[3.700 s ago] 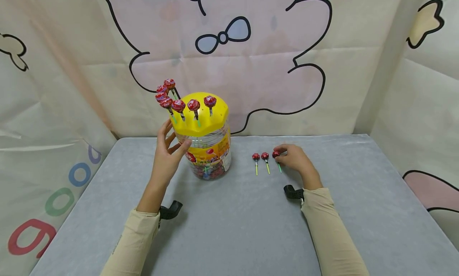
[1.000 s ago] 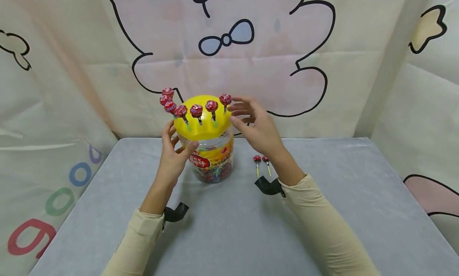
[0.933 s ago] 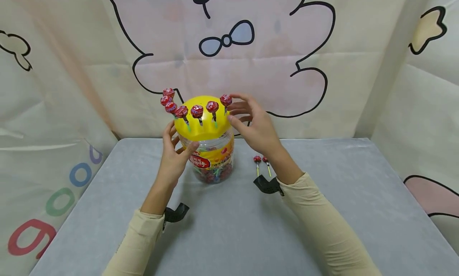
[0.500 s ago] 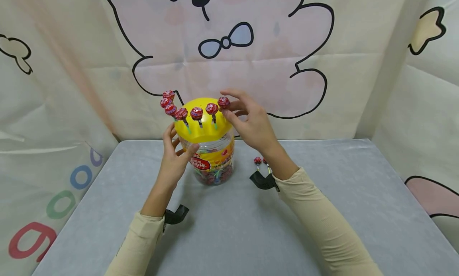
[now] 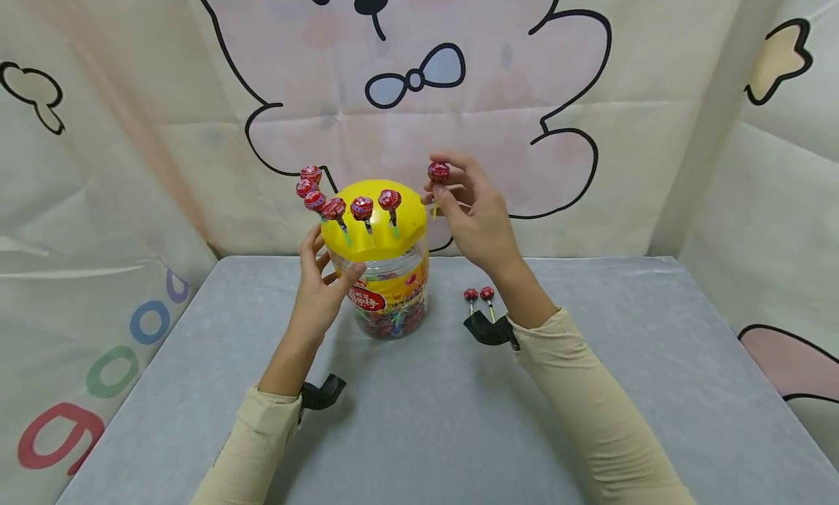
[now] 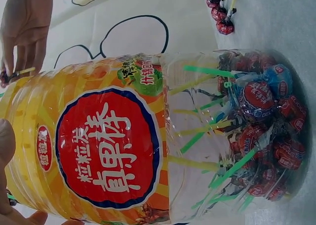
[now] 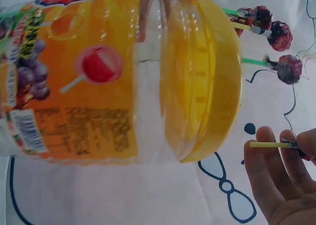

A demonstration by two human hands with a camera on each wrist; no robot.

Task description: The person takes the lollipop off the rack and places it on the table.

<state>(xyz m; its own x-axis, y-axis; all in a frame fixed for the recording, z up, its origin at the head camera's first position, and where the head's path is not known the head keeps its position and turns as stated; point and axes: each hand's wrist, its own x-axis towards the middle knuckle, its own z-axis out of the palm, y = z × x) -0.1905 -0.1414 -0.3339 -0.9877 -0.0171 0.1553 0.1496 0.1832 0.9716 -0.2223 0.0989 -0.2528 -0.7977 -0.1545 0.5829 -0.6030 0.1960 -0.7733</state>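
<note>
Lifted: one lollipop [image 5: 438, 172], near-vertical, stick down, right hand [image 5: 477, 210] pinching; one jar [image 5: 393, 290], left hand [image 5: 320, 294] gripping; six lid lollipops [image 5: 362, 208], three table lollipops [image 6: 225, 27].

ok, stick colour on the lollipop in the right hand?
Yellow; the stick shows best in the right wrist view.

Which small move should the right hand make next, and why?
Probably lower the held lollipop toward the bare right side of the yellow lid: the right hand pinches it stick-down beside the lid, other lollipops stand along its edge, and the left hand holds the jar.
</note>
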